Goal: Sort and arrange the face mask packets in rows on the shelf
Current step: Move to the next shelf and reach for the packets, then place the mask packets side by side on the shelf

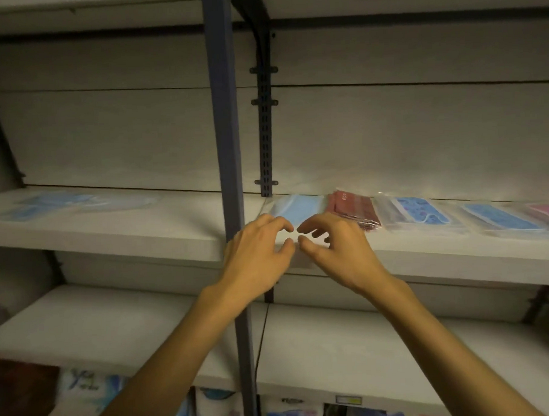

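A light blue mask packet (298, 208) lies flat on the middle shelf (455, 257), just right of the blue upright post. My left hand (256, 255) and my right hand (336, 246) hover side by side at its front edge, fingers loosely curled, thumbs and forefingers apart with nothing clearly pinched. Whether the fingertips touch the packet's clear wrapper is unclear. To its right lie a stack of dark red packets (354, 209), a blue patterned packet (418, 213), another blue one (501, 220) and a pink one (547, 214) in a row.
The blue upright post (230, 178) stands just left of my hands. Loose pale blue packets (64, 204) lie on the left shelf section. A bare shelf (334, 345) sits below, and printed packages (86, 388) show at the bottom edge.
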Motion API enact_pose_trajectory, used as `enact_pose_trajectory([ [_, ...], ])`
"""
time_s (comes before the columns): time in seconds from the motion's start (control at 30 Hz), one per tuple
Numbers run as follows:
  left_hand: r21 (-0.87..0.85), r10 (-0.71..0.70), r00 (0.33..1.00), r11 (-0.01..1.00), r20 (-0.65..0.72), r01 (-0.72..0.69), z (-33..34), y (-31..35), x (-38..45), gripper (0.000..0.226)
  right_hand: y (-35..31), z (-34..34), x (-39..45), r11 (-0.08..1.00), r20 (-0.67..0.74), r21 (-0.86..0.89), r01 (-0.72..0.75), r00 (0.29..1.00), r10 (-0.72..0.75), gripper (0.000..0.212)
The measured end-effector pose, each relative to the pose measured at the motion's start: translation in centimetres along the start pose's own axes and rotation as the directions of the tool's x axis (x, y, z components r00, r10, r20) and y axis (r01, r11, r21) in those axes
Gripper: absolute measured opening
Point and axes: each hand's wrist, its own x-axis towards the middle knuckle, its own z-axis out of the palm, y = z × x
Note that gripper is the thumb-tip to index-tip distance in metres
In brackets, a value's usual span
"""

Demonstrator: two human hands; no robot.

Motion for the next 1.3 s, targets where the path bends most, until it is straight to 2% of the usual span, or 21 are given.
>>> enact_pose_trajectory([
  [0.27, 0.013, 0.025, 1.000, 1.000, 0.016, -0.025, -8.7, -9.2, -4.9, 0.025, -10.8, 6.4, -1.1, 1.000, 0.025, -0.020, 0.007, 1.000, -0.007, 0.018],
  [0.43, 0.037, 0.004, 0.998, 0.999, 0.055, -0.006, -13.3, -16.1, -7.6, 0.036, -17.1, 11.5, -0.6, 0.999, 0.028, -0.036, 0.027, 0.999, -0.026, 0.021],
  [0.63, 0.059, -0.040, 0.997, 0.998, 0.072, 0.036, -17.4, -24.4, -9.1, 0.035, -22.7, 17.2, 1.7, 1.000, 0.066, -0.023, 0.005, 0.998, -0.004, 0.020],
  [1.07, 0.152, -0.062, 0.997, 0.987, 0.051, 0.053, -21.5, -40.8, -2.7, 0.029, -28.2, 29.7, 12.7, 0.998, 0.046, -0.056, -0.019, 0.999, 0.022, 0.018],
  [1.3, 0.128, -0.160, 0.986, 0.978, -0.035, 0.163, -24.2, -51.2, 3.0, 0.014, -28.9, 35.1, 19.6, 0.997, -0.025, -0.035, -0.071, 0.997, 0.070, 0.013],
])
